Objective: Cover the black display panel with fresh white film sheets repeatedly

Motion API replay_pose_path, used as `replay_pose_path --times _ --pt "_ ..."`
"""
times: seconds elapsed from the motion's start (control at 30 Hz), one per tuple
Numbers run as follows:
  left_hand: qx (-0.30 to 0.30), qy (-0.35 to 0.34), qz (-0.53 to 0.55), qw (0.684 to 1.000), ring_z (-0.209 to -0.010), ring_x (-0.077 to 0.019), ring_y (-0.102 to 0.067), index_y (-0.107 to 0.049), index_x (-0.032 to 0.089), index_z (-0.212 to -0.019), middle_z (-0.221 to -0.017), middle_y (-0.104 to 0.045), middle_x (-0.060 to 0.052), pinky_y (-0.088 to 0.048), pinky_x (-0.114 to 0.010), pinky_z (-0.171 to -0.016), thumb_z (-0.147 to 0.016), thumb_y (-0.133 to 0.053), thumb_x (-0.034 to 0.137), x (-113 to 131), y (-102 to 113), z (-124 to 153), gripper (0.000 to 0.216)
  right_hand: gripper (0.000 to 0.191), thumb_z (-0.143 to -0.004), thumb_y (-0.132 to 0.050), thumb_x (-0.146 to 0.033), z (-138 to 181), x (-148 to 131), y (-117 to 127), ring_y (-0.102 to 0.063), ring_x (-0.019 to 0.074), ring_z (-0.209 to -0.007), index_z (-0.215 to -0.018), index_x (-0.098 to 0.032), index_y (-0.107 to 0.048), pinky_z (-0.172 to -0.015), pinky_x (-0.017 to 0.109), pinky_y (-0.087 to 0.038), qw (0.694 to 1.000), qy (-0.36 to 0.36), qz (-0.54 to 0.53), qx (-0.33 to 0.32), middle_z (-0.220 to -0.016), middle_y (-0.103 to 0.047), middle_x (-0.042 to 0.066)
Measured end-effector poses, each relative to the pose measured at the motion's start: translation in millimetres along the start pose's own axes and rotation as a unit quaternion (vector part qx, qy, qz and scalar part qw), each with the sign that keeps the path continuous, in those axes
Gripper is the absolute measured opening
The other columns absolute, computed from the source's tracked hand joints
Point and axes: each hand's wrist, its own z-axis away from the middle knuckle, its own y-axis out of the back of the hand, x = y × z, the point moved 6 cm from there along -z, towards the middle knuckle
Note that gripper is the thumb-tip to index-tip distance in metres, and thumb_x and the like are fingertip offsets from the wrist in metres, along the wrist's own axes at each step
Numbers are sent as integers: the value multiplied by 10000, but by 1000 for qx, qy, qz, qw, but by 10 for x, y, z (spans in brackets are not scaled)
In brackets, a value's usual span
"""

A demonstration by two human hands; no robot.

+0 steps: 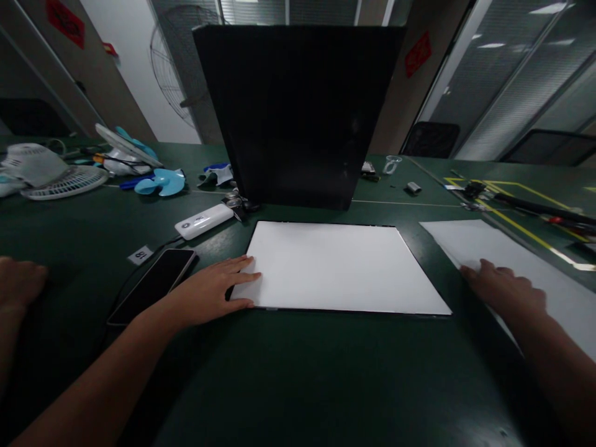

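Observation:
A flat white rectangular panel point(335, 267) with a thin dark edge lies on the green table. My left hand point(216, 288) rests at its left end, fingers spread, the tips touching the white surface. Off to the right, my right hand point(507, 295) has its fingers curled at the near left edge of a large white sheet point(493, 242), thumb pressed to that edge. The sheet is slanted and apart from the panel, and its far right part runs out of view. Behind the panel stands a large black screen-like panel point(302, 118), upright and leaning slightly.
A smartphone point(156, 285) and a white handheld device point(205, 221) lie left of the panel. Fan parts, including a blue fan blade point(161, 182), fill the back left. Another person's closed hand point(21, 279) is at the left edge. Dark tubing point(540, 206) lies at the right.

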Motion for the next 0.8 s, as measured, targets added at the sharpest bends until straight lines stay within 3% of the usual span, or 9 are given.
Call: replay_pose_path --times 0.17,0.33,0.47,0.57,0.63,0.7,0.8 --pt "-7 3 -9 1000 -1519 -324 -339 -492 433 -1497 -1667 -315 4 -293 -552 -1230 -883 -547 773 -6 0 2 705 747 -961 -255 -620 111 -158 132 -564 521 -1201 -1464 -148 -541 -812 648 -458 999 25 26 -14 -1325 -580 324" --pt "-5 4 -5 1000 -1515 -330 -345 -487 434 -1501 -1666 -320 10 -296 -549 -1230 -882 -547 775 -24 -9 8 709 573 -970 -291 -407 124 -145 270 -677 431 -1001 -1296 -108 -654 -740 525 -476 999 11 43 -28 -1129 -654 322" --pt "-1 5 5 1000 -1515 -331 -344 -492 437 -1496 -1663 -323 20 -288 -547 -1234 -877 -561 769 -22 -6 8 705 645 -1002 -198 -501 304 -342 556 -683 421 -965 -1316 -142 -633 -717 486 -466 998 10 45 37 -1074 -686 278" --pt "-2 7 13 1000 -1517 -337 -337 -501 420 -1494 -1664 -321 18 -271 -540 -1240 -877 -576 757 -21 -5 6 707 649 -1018 -182 -541 563 -633 737 -687 353 -774 -1199 -141 -660 -613 414 -427 991 36 64 111 -893 -711 207" --pt "-4 9 14 1000 -1520 -335 -331 -503 415 -1494 -1669 -310 20 -264 -533 -1243 -880 -585 743 -29 -12 6 701 547 -1027 -259 -498 763 -887 782 -658 280 -648 -1120 -150 -670 -550 361 -386 977 117 77 162 -809 -710 149" --pt "-3 9 11 1000 -1521 -327 -331 -499 417 -1496 -1672 -303 26 -261 -522 -1246 -884 -592 728 -36 -18 8 693 431 -1023 -358 -437 986 -1163 740 -663 233 -651 -1080 -162 -684 -535 325 -402 947 259 61 181 -855 -735 121" --pt "2 5 8 1000 -1519 -314 -339 -499 417 -1498 -1670 -308 30 -263 -507 -1247 -889 -590 721 -36 -19 13 686 316 -1007 -463 -365 1376 -1511 618 -712 208 -821 -1100 -192 -711 -645 304 -518 861 487 -11 148 -1024 -763 91"
